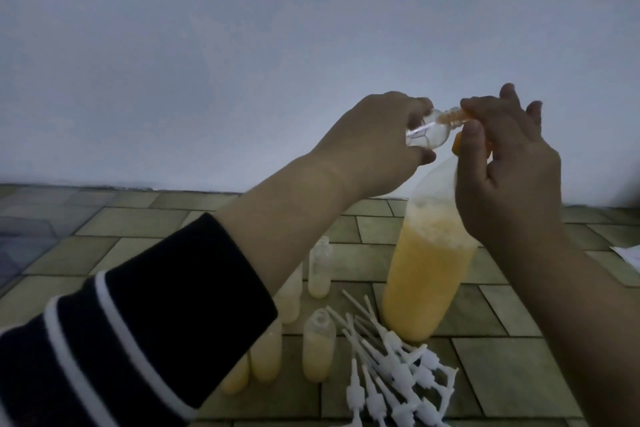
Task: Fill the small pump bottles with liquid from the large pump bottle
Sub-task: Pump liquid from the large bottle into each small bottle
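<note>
My left hand (375, 139) holds a small clear bottle (188, 130) tilted sideways, its neck against the orange spout (459, 142) of the large bottle (426, 270). That large bottle stands on the tiled floor, more than half full of yellow-orange liquid. My right hand (509, 170) is closed around its pump head, covering most of it. A little orange liquid shows in the small bottle's neck. Several small bottles (318, 350) with pale yellow liquid stand uncapped on the floor below my left forearm.
A heap of white pump tops with dip tubes (391, 367) lies on the floor in front of the large bottle. A white wall rises behind. A piece of white paper (628, 253) sits at the right edge. The floor has green-brown tiles (138, 225).
</note>
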Available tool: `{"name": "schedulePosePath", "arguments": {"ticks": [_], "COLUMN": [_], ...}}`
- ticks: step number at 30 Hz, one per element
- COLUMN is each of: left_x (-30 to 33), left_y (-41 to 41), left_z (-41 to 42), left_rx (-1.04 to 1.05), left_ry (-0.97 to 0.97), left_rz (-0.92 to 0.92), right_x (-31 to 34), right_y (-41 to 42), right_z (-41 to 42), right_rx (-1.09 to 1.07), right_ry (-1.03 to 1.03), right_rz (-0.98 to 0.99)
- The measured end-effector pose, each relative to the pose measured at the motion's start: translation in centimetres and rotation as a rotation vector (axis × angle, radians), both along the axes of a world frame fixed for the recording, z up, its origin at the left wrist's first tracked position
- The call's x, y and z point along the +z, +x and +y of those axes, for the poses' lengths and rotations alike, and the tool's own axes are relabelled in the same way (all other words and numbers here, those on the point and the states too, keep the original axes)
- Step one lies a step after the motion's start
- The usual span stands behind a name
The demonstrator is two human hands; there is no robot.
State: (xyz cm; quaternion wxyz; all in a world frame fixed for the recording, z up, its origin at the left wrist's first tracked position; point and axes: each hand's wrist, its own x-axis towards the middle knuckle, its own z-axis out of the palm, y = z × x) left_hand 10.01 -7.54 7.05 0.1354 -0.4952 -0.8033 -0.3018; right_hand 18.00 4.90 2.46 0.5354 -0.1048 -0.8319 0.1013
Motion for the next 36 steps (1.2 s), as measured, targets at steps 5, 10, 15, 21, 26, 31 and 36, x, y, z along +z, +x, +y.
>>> {"name": "schedulePosePath", "arguments": {"ticks": [5,10,15,21,26,31,36], "left_x": [1.2,1.4,0.3,1.3,1.0,-0.3,0.2], "left_y": [-0.3,-0.2,-0.1,-0.2,-0.5,-0.5,-0.6], "left_z": [-0.7,-0.2,0.2,-0.5,-0.4,0.0,-0.5], "left_rx": [0.014,0.002,0.009,0.025,0.0,-0.003,0.006], "left_ry": [0.018,0.043,0.006,0.012,0.052,0.042,0.03], "left_rz": [0.038,0.064,0.077,0.067,0.066,0.072,0.082], "right_x": [1.5,1.7,0.3,1.7,2.0,0.8,1.6], "right_y": [0.3,0.3,0.1,0.3,0.1,-0.2,0.4], "right_z": [-0.4,-0.1,-0.2,-0.3,-0.5,-0.5,-0.4], "right_rx": [0.018,-0.023,-0.035,0.016,-0.032,-0.073,-0.014], "right_ry": [0.057,0.055,0.033,0.027,0.043,0.019,0.023], "right_rz": [-0.054,-0.025,-0.01,-0.056,-0.032,-0.027,-0.058]}}
